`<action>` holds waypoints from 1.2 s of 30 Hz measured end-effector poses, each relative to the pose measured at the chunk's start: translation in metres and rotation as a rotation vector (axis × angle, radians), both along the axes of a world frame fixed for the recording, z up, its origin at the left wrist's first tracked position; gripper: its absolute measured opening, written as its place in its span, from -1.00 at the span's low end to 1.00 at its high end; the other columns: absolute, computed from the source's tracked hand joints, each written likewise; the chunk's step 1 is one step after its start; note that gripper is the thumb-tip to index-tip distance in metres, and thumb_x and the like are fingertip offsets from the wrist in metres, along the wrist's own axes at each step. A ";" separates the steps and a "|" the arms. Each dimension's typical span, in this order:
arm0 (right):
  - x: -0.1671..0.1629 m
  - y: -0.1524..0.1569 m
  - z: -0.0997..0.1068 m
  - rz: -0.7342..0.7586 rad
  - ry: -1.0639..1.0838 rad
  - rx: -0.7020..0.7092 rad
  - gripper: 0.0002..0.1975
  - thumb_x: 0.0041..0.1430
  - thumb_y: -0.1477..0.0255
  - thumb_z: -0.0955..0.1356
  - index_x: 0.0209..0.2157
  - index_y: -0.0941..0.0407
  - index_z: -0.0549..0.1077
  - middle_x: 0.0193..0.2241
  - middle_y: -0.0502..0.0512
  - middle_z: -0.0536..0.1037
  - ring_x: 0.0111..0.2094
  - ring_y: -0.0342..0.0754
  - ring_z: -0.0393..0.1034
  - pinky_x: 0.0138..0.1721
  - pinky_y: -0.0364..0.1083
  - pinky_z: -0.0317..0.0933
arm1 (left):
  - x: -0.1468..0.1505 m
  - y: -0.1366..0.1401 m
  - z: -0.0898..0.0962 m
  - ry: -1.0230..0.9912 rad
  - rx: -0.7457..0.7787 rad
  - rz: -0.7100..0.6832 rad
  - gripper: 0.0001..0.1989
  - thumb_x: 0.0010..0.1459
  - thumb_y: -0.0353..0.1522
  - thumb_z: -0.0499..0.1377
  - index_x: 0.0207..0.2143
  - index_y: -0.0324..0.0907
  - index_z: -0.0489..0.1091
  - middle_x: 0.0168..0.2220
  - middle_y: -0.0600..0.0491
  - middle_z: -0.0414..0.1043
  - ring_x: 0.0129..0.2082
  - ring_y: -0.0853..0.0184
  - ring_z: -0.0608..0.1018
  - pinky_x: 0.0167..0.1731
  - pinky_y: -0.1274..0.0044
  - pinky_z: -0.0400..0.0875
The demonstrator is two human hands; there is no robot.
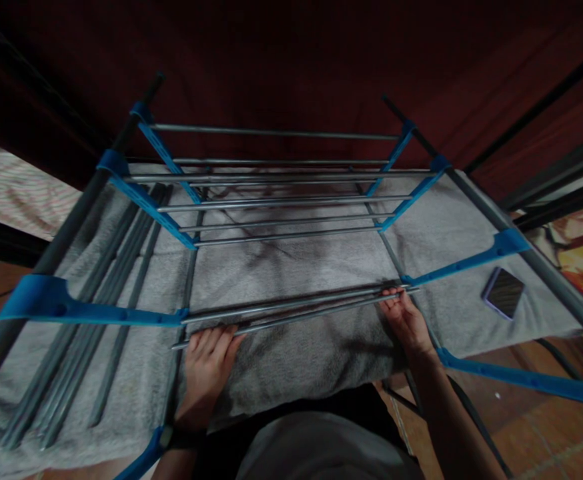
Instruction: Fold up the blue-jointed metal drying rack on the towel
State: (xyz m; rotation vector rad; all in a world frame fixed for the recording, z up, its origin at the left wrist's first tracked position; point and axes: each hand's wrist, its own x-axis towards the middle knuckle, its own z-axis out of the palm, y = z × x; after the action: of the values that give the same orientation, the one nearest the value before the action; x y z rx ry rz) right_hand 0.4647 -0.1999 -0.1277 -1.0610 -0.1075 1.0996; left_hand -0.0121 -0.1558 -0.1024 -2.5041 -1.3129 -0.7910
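Grey metal rod (pixel 291 312) sits across the nearest tier of the rack (pixel 121 313), both hands clasped on it: left hand (pixel 210 360) at the near-left end, right hand (pixel 405 321) at the right end by the blue bracket (pixel 464 261). Seating looks unfinished. Spare rods (pixel 96 300) lie left on the grey towel (pixel 301 267); farther tiers (pixel 281 200) already carry rods. Phone (pixel 503 292) lies right.

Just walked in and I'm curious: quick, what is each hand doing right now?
Left hand: closed on one end of a loose metal rod.
Right hand: fingers pinching the other end at the blue bracket.
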 end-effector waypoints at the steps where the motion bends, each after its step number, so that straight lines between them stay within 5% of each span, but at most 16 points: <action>1: 0.000 0.000 0.001 0.002 0.013 0.004 -0.96 0.25 0.34 0.48 -0.26 -0.05 0.56 -0.26 -0.08 0.62 -0.16 -0.13 0.56 0.08 -0.06 0.49 | 0.000 0.000 0.000 -0.004 0.001 0.001 -0.87 0.39 -0.30 0.23 -0.08 -0.15 0.48 -0.29 0.04 0.63 -0.27 0.19 0.58 -0.15 0.35 0.34; 11: 0.001 -0.002 0.003 0.034 -0.016 0.021 -0.85 0.15 0.38 0.50 -0.21 -0.05 0.55 -0.19 -0.06 0.63 -0.08 -0.07 0.57 0.26 0.10 0.39 | 0.002 -0.001 0.000 -0.034 -0.033 0.003 -0.79 0.39 -0.27 0.20 0.02 -0.09 0.48 -0.25 0.02 0.64 -0.26 0.16 0.59 -0.12 0.33 0.32; 23: 0.002 -0.002 -0.006 0.021 -0.047 0.001 -0.78 0.11 0.31 0.59 -0.21 -0.07 0.59 -0.20 -0.09 0.68 -0.10 -0.11 0.60 0.14 -0.01 0.49 | -0.003 0.000 -0.005 -0.021 -0.016 0.023 -0.92 0.38 -0.32 0.20 -0.13 -0.12 0.46 -0.35 0.05 0.57 -0.32 0.19 0.54 -0.20 0.35 0.30; 36: 0.000 -0.002 -0.005 0.031 -0.044 -0.014 -0.83 0.17 0.28 0.56 -0.23 -0.11 0.55 -0.21 -0.10 0.66 -0.08 -0.09 0.59 0.13 0.03 0.51 | -0.004 -0.001 -0.004 -0.015 -0.038 0.035 -0.83 0.36 -0.33 0.22 -0.01 -0.08 0.49 -0.24 0.03 0.61 -0.23 0.15 0.56 -0.13 0.31 0.30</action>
State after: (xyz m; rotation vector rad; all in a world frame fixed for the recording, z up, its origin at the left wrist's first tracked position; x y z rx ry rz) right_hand 0.4650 -0.2014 -0.1325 -1.0999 -0.1516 1.1061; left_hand -0.0161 -0.1572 -0.1060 -2.5022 -1.3855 -0.7863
